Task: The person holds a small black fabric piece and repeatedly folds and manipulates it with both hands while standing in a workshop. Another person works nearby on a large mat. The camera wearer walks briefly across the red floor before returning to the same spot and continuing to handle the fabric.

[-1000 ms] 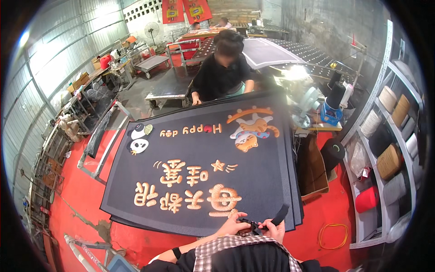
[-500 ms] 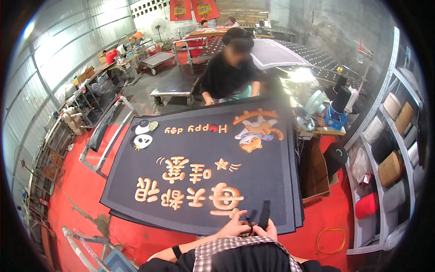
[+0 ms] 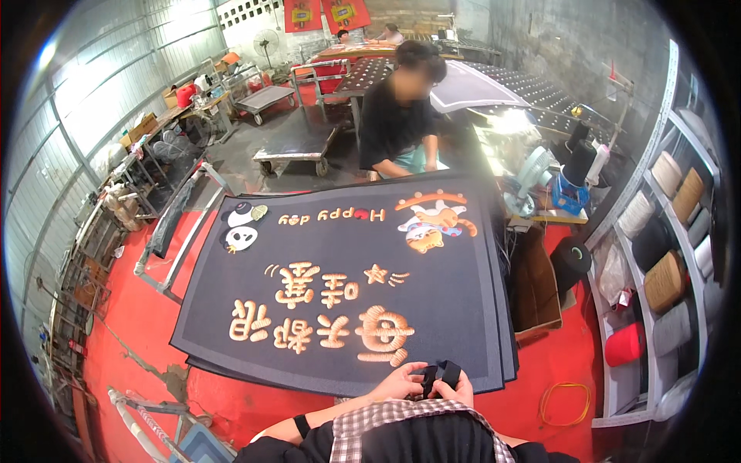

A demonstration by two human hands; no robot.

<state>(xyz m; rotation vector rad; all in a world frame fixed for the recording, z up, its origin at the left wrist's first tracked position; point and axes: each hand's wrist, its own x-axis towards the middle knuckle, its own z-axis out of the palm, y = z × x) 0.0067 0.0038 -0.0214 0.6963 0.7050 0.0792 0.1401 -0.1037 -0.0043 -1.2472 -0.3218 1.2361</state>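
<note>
At the near edge of a stack of dark printed mats (image 3: 309,262), my two hands meet in front of my body. My left hand (image 3: 397,383) pinches a black fabric strip (image 3: 446,372). My right hand (image 3: 461,391) grips the same strip, which bends in a loop between the hands. Their fingers partly hide where the strip is held. The top mat carries cartoon animals, a star and puffy orange lettering that is upside down from where I stand.
Across the stack a person in black (image 3: 401,116) leans at its far edge. On the right stand a shelf with yarn cones (image 3: 664,282), an open cardboard box (image 3: 534,297) and a fan (image 3: 531,181). Metal cart frames (image 3: 174,262) flank the left side. A yellow cord (image 3: 565,405) lies on the red floor.
The strip's end stood up above my right hand and now folds over into a loop. My left fingers have drawn in around it. The person opposite has shifted right.
</note>
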